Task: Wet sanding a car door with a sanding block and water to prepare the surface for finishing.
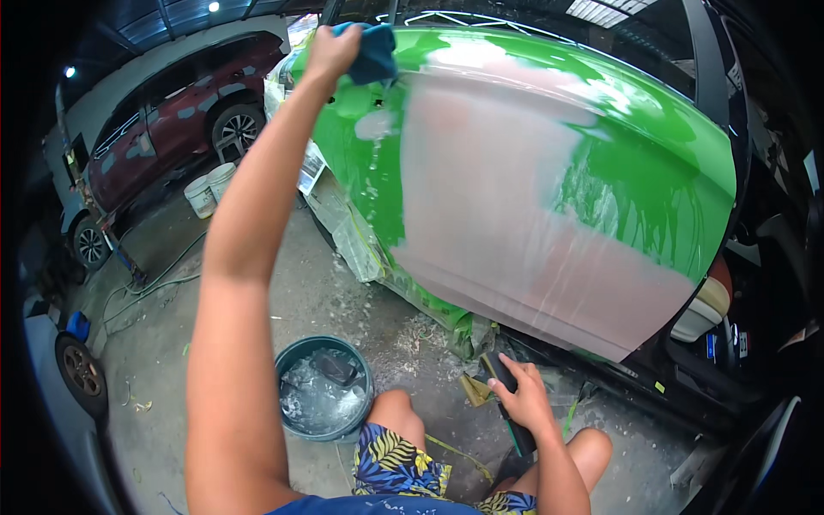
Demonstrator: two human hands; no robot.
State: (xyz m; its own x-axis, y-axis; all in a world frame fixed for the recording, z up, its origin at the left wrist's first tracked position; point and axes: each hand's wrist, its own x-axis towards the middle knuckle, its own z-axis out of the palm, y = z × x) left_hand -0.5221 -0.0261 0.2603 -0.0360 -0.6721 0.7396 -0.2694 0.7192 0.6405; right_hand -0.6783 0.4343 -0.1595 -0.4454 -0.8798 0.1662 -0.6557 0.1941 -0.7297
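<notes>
- Left hand (331, 57): fingers closed round a bunched blue cloth (374, 57), raised at the upper front corner of the green door (493, 180). Whether the cloth touches the paint, I cannot tell.
- The cloth looks soft and sopping, with drops below it; likely limp, light for its size and best gathered in a full fist.
- Right hand (528, 402): curled over a dark block (497, 368), low near the knee. The block seems stiff and light, likely slippery if wet; its long sides give the surest hold.
- A yellowish flap (475, 390) sits beside the block; whether it is attached is unclear.
- Bucket (366, 390): on the floor between the forearms; the dark thing (335, 367) in its cloudy water is hard to identify.
- Fingers hide the block's middle; the left palm is out of sight.
</notes>
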